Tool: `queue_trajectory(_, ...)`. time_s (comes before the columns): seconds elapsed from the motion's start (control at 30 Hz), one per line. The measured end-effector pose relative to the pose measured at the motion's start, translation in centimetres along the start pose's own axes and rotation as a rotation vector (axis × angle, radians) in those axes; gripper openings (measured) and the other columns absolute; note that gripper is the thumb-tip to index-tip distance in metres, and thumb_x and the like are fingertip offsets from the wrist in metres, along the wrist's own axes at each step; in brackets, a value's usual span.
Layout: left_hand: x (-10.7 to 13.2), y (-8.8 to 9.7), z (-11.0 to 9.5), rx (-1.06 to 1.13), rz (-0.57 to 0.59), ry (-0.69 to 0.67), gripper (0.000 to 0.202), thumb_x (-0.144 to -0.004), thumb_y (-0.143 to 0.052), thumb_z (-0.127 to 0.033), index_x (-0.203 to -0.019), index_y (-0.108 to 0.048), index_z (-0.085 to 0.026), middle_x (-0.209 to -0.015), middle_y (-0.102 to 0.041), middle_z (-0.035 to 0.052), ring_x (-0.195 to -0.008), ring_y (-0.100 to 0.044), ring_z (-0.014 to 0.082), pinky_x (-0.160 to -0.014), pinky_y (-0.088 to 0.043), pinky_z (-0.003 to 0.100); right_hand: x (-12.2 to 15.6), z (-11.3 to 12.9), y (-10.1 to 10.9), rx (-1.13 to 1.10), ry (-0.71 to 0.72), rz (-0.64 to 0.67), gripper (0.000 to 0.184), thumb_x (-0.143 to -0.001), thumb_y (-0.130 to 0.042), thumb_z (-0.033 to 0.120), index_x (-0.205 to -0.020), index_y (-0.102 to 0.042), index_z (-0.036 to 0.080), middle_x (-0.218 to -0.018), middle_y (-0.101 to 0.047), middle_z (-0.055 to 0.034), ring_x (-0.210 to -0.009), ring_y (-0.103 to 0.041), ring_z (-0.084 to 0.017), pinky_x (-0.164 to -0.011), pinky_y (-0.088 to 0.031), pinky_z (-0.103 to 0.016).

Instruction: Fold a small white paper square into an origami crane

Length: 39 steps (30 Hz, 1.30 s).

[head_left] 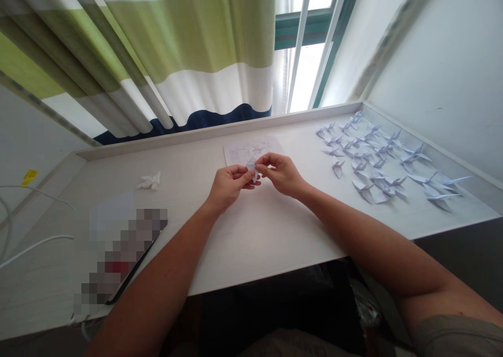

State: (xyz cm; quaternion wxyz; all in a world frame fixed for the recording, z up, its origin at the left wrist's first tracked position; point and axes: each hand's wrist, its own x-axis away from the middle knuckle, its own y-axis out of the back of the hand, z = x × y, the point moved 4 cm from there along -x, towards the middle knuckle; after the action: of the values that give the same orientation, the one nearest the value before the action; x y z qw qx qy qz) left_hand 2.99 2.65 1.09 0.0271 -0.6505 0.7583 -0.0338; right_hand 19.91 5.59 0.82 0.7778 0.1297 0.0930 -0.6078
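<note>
Between my two hands is a small folded piece of white paper (251,163), held above the middle of the desk. My left hand (230,185) pinches it from the left, with the thumb in front. From the right, the thumb and fingertips of my right hand (281,174) close on its edge. Part of the folded paper is hidden behind my fingers. Just beyond my hands lies a printed sheet (239,150) with small writing. Several white folded paper cranes (363,155) stand grouped on the right side of the desk.
A crumpled white tissue (149,181) lies on the left of the white desk (243,252). A dark-edged tablet-like object (137,265), its face blurred out, rests near the front left. White cables (39,247) run at the far left. A raised rim (220,130) borders the back, below the curtain (196,37).
</note>
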Motion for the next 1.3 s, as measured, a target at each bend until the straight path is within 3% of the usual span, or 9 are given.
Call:
queue_trajectory(0.2, 0.0, -0.2, 0.2, 0.011, -0.025, -0.012, 0.051, -0.068, -0.099, -0.054, -0.087, -0.074, -0.013, -0.077, -0.081, 0.0090, -0.077, -0.082, 0.0267, -0.074, -0.065, 0.037, 0.2, 0.1, -0.4, -0.030, -0.036, -0.049, 0.024, -0.085, -0.080, 0.042, -0.085, -0.069, 0.020, -0.080, -0.074, -0.0023, -0.069, -0.067, -0.016, -0.071, -0.059, -0.036)
queue_trajectory(0.43, 0.5, -1.1, 0.4, 0.031, 0.026, 0.057, 0.046, -0.068, -0.100, -0.046, -0.079, -0.068, -0.015, -0.091, -0.084, 0.0133, -0.081, -0.083, 0.0261, -0.078, -0.066, 0.037, 0.3, 0.2, -0.3, 0.066, -0.034, -0.132, 0.013, -0.082, -0.076, 0.032, -0.079, -0.070, 0.020, -0.080, -0.075, -0.0034, -0.074, -0.067, -0.018, -0.073, -0.057, -0.036)
queue_trajectory(0.57, 0.3, -1.1, 0.5, 0.060, 0.007, 0.065, 0.043, -0.072, -0.099, -0.042, -0.085, -0.069, -0.014, -0.089, -0.084, 0.0124, -0.079, -0.083, 0.0251, -0.082, -0.067, 0.039, 0.3, 0.1, -0.2, 0.043, -0.035, -0.158, 0.013, -0.082, -0.076, 0.033, -0.080, -0.072, 0.020, -0.079, -0.075, -0.0037, -0.073, -0.067, -0.018, -0.071, -0.056, -0.036)
queue_trajectory(0.77, 0.1, -0.9, 0.7, 0.085, 0.000, 0.094, 0.036, -0.077, -0.096, -0.036, -0.088, -0.069, -0.014, -0.087, -0.084, 0.0118, -0.080, -0.083, 0.0251, -0.087, -0.067, 0.042, 0.2, -0.2, -0.3, -0.048, -0.040, -0.168, 0.022, -0.079, -0.082, 0.039, -0.082, -0.071, 0.020, -0.078, -0.074, -0.0031, -0.072, -0.067, -0.018, -0.071, -0.056, -0.035)
queue_trajectory(0.97, 0.1, -0.5, 0.7, 0.133, -0.028, 0.118, 0.032, -0.076, -0.097, -0.029, -0.087, -0.071, -0.014, -0.087, -0.084, 0.0115, -0.081, -0.083, 0.0249, -0.088, -0.067, 0.041, 0.2, 0.0, 0.0, -0.165, -0.068, -0.148, 0.045, -0.070, -0.094, 0.050, -0.095, -0.070, 0.021, -0.072, -0.073, 0.0009, -0.068, -0.069, -0.017, -0.069, -0.058, -0.034)
queue_trajectory(1.1, 0.1, -0.4, 0.4, 0.146, -0.025, 0.115, 0.033, -0.074, -0.098, -0.029, -0.085, -0.071, -0.013, -0.086, -0.084, 0.0119, -0.080, -0.083, 0.0241, -0.085, -0.067, 0.039, 0.1, 0.2, 0.2, -0.239, -0.090, -0.100, 0.051, -0.066, -0.097, 0.053, -0.099, -0.074, 0.021, -0.076, -0.077, -0.0011, -0.072, -0.072, -0.019, -0.076, -0.061, -0.037)
queue_trajectory(1.3, 0.2, -0.3, 0.1, 0.149, -0.034, 0.111, 0.037, -0.072, -0.099, -0.032, -0.086, -0.070, -0.014, -0.086, -0.084, 0.0115, -0.079, -0.082, 0.0237, -0.084, -0.066, 0.038, -0.2, 0.0, 0.5, -0.406, -0.257, -0.063, 0.036, -0.083, -0.086, 0.053, -0.092, -0.077, 0.019, -0.083, -0.081, -0.0071, -0.082, -0.078, -0.022, -0.089, -0.066, -0.043)
